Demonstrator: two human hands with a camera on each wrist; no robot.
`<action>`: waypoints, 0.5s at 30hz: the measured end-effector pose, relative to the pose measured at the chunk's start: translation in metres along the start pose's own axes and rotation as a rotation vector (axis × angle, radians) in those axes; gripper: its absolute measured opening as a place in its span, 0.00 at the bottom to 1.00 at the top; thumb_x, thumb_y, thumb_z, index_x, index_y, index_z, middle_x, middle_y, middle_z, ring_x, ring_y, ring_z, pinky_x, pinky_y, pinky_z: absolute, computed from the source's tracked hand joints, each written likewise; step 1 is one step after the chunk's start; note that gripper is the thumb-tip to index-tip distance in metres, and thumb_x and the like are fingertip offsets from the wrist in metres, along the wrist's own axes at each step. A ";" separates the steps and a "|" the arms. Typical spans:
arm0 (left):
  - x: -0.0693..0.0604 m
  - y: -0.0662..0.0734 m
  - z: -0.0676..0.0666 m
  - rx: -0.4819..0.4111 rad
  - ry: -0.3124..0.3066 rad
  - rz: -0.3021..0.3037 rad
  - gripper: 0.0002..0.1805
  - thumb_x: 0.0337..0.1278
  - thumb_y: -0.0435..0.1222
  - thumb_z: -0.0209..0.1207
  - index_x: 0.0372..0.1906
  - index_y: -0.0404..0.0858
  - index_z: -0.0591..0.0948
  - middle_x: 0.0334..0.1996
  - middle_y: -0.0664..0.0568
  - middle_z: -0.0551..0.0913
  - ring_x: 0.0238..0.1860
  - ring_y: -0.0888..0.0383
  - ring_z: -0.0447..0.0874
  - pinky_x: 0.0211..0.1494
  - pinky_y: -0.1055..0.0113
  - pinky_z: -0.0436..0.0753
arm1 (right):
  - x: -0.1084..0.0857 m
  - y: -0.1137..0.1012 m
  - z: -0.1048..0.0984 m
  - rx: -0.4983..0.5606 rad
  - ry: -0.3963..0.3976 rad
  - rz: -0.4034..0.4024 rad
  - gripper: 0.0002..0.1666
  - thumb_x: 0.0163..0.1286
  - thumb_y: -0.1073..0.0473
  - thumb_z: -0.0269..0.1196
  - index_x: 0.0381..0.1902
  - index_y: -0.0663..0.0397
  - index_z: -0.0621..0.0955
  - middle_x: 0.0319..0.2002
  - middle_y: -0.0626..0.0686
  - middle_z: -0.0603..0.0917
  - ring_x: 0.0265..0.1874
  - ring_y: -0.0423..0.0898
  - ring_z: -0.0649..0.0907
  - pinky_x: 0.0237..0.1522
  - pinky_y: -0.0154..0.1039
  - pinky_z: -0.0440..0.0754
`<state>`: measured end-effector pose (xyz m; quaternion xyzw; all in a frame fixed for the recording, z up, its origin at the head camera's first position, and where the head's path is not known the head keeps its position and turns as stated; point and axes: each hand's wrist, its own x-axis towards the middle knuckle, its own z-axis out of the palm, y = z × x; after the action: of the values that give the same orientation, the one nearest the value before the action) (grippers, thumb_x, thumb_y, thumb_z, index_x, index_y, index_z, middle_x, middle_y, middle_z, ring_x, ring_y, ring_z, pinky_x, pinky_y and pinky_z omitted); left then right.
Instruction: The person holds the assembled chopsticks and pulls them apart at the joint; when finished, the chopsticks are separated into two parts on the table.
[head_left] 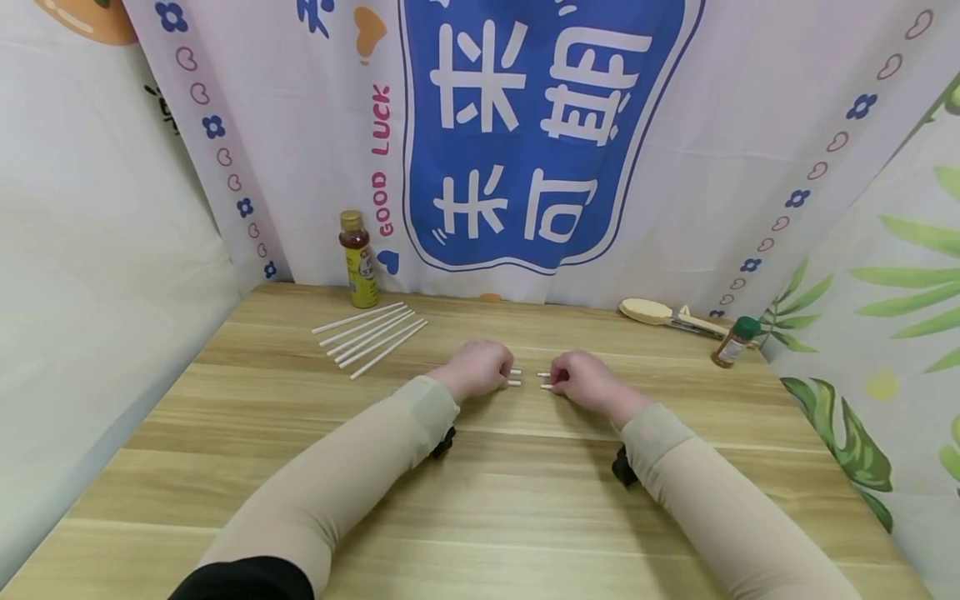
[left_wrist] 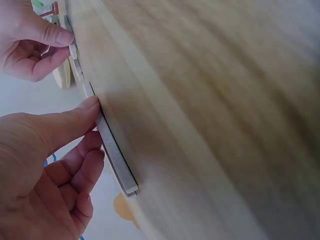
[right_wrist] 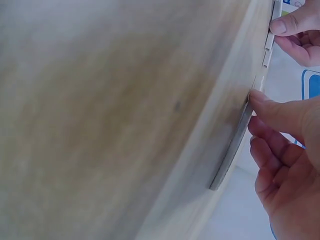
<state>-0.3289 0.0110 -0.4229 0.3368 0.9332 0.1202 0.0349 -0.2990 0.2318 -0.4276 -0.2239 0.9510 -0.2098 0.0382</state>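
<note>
Near the middle of the table, my left hand (head_left: 474,369) pinches white rods (head_left: 515,372) between thumb and fingers; two blunt ends stick out towards the right. Facing it across a small gap, my right hand (head_left: 588,381) pinches white rods (head_left: 546,387) with two narrower tips pointing left. In the left wrist view, the left hand's rods (left_wrist: 117,159) lie side by side, low along the wooden surface. The right wrist view shows a rod (right_wrist: 231,150) running back under the right thumb; a second one there is hard to make out. The two sets of ends are apart.
Several loose white rods (head_left: 371,335) lie fanned out on the wooden table (head_left: 480,517) at left. Behind them stands a yellow-labelled bottle (head_left: 360,262). At the back right are a pale oval-headed brush-like item (head_left: 648,312) and a small green-capped jar (head_left: 735,343). A printed curtain (head_left: 322,158) hangs behind.
</note>
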 end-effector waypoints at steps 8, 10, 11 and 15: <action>0.002 0.002 0.000 -0.006 -0.003 -0.005 0.14 0.54 0.38 0.70 0.21 0.47 0.77 0.23 0.61 0.78 0.29 0.59 0.75 0.43 0.61 0.73 | 0.001 0.001 0.001 -0.011 0.013 -0.021 0.09 0.59 0.69 0.70 0.26 0.53 0.80 0.27 0.48 0.80 0.30 0.44 0.76 0.39 0.43 0.76; 0.003 0.003 0.000 -0.008 -0.004 -0.009 0.13 0.54 0.38 0.70 0.21 0.48 0.77 0.23 0.61 0.78 0.29 0.59 0.75 0.44 0.61 0.73 | 0.002 0.000 0.001 -0.008 0.019 -0.021 0.09 0.59 0.69 0.70 0.26 0.54 0.80 0.27 0.49 0.80 0.30 0.44 0.76 0.39 0.44 0.75; 0.003 0.003 0.000 -0.010 -0.005 -0.012 0.13 0.54 0.37 0.70 0.21 0.48 0.77 0.23 0.61 0.78 0.30 0.59 0.76 0.44 0.61 0.73 | 0.002 0.000 0.002 -0.006 0.022 -0.020 0.09 0.59 0.69 0.70 0.26 0.54 0.80 0.27 0.49 0.80 0.30 0.44 0.76 0.39 0.44 0.76; 0.003 0.002 -0.001 -0.030 -0.006 -0.007 0.12 0.54 0.38 0.70 0.22 0.47 0.78 0.24 0.61 0.78 0.30 0.60 0.76 0.44 0.62 0.73 | 0.004 0.001 0.002 0.012 0.021 -0.004 0.10 0.59 0.70 0.70 0.25 0.54 0.80 0.26 0.49 0.79 0.29 0.44 0.76 0.37 0.43 0.75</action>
<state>-0.3295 0.0143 -0.4217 0.3333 0.9324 0.1331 0.0432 -0.3028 0.2302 -0.4303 -0.2234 0.9496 -0.2178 0.0289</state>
